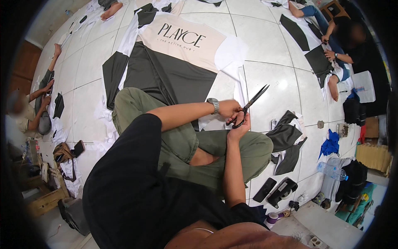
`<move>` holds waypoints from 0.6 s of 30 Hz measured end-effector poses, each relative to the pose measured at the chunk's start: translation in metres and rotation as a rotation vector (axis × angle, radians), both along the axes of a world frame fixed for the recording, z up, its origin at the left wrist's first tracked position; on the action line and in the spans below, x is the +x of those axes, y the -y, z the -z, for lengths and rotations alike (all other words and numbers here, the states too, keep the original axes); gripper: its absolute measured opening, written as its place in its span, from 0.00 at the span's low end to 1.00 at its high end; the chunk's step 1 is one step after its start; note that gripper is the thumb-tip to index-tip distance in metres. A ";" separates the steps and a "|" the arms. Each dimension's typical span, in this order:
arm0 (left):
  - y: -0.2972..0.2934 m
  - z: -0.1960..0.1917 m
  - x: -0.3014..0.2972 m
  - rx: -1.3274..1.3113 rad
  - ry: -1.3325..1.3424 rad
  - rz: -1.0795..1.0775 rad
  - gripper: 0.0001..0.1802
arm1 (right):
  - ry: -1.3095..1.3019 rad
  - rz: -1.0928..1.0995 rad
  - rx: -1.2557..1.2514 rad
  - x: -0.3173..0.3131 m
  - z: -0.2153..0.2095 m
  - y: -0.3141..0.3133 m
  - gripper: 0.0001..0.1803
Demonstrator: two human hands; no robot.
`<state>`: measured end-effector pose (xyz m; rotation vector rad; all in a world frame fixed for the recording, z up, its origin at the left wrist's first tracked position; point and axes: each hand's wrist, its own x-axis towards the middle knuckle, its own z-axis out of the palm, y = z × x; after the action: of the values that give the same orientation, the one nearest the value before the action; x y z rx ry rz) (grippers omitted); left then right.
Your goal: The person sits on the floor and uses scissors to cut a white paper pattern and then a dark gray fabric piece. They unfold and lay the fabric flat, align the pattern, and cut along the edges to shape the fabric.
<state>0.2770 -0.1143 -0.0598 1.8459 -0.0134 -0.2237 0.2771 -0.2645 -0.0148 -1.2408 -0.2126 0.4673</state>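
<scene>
My right hand [240, 128] is wrapped round the dark handles of a pair of scissors [255, 98]. The blades point away to the upper right over the tiles and look nearly closed. Right beside the handles is my left hand [229, 108], its fingers curled together; what they pinch, if anything, is hidden. A watch [213, 106] sits on that wrist. Beyond my crossed legs lies a large printed garment piece [178, 39], beige on top with a dark grey lower part [166, 76] and white edges. Its near edge reaches my knees.
Grey and white cut fabric pieces [286, 137] lie by my right knee. Closer in are a phone [264, 189] and a black tape dispenser [282, 192]. Farther right are a blue cloth [330, 143] and a plastic bottle [331, 170]. Other people sit at far left and upper right.
</scene>
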 end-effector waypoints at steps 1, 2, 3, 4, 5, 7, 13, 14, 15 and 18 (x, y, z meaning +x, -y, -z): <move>-0.008 -0.003 -0.009 -0.038 0.092 -0.112 0.13 | 0.047 -0.039 0.015 0.000 0.000 0.001 0.15; -0.022 -0.006 -0.015 -0.072 0.212 -0.215 0.13 | 0.101 -0.098 0.037 0.000 0.000 0.001 0.16; -0.042 -0.008 -0.021 0.043 0.233 -0.318 0.12 | 0.101 -0.130 0.016 0.001 0.000 0.000 0.16; -0.060 -0.009 -0.025 0.177 0.192 -0.487 0.11 | 0.105 -0.182 0.000 0.002 0.001 -0.001 0.17; -0.079 -0.010 -0.028 0.355 0.227 -0.693 0.12 | 0.109 -0.234 -0.018 0.003 0.001 -0.003 0.18; -0.117 -0.007 -0.042 0.690 0.255 -0.843 0.28 | -0.036 -0.289 -0.052 0.003 0.004 -0.011 0.15; -0.149 0.021 -0.079 1.052 -0.068 -0.495 0.65 | -0.290 -0.407 -0.392 0.013 0.010 -0.030 0.24; -0.147 0.023 -0.082 1.058 -0.061 -0.468 0.65 | -0.321 -0.409 -0.384 0.015 0.011 -0.034 0.30; -0.144 0.025 -0.085 1.047 -0.051 -0.434 0.65 | -0.370 -0.388 -0.370 0.014 0.012 -0.036 0.31; -0.138 0.019 -0.090 1.057 -0.051 -0.370 0.66 | -0.549 -0.313 -0.274 0.004 0.009 -0.037 0.34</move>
<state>0.1869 0.0238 -0.0785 2.8336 0.5756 0.0041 0.2815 -0.2273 -0.0239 -1.2998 0.1339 1.1158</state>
